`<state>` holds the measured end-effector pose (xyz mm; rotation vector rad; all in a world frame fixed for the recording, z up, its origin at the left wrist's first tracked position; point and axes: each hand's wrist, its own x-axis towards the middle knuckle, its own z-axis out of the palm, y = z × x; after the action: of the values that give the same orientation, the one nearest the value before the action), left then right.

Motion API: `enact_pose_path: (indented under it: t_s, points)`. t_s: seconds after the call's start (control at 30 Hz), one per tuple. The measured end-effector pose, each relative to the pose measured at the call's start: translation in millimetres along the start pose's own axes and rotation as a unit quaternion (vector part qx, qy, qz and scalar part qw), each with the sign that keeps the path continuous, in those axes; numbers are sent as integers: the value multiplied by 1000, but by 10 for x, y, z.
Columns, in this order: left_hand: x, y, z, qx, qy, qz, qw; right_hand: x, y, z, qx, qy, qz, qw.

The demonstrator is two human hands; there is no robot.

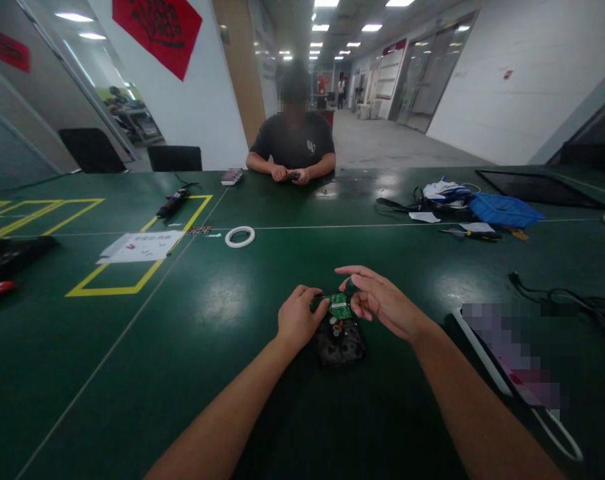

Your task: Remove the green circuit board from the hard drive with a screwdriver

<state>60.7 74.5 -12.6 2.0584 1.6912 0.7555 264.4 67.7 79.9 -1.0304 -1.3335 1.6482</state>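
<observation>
In front of me a green circuit board lies over the upper part of a black casing. Small parts and wires show just below the board. My left hand holds the board's left end, thumb on top and fingers around the far edge. At the board's upper right, my right hand pinches a small dark round piece, too unclear to name. Its index finger is stretched out above the piece; the other fingers are curled beside the board.
A white tape roll and paper sheets lie to the left. A black power screwdriver is farther back. On the right are a blue tray, a screwdriver, cables and a blurred flat item. Another person sits opposite.
</observation>
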Motion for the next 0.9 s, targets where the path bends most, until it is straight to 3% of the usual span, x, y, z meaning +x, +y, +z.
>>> enact_pose_path:
  t_s: [0.13,0.27,0.43,0.6,0.73,0.9]
  points:
    - [22,-4,-4,4,2,11,1000,115,-122,-117,-106,-38,7,994]
    - [73,-21,-9,6,-5,7,1000,247,-224,-279,-157,-31,8,987]
    - [149,-48,14,-1,-15,-8,1000,330,-229,-396,-112,-2,29,993]
    - [200,-74,20,-2,-25,-4,1000,375,-224,-423,-8,-42,105,994]
    - [188,-77,24,6,-21,-2,1000,401,-222,-361,71,-48,112,990]
    - [127,-74,22,13,-19,14,1000,297,-233,-258,-12,-30,75,997]
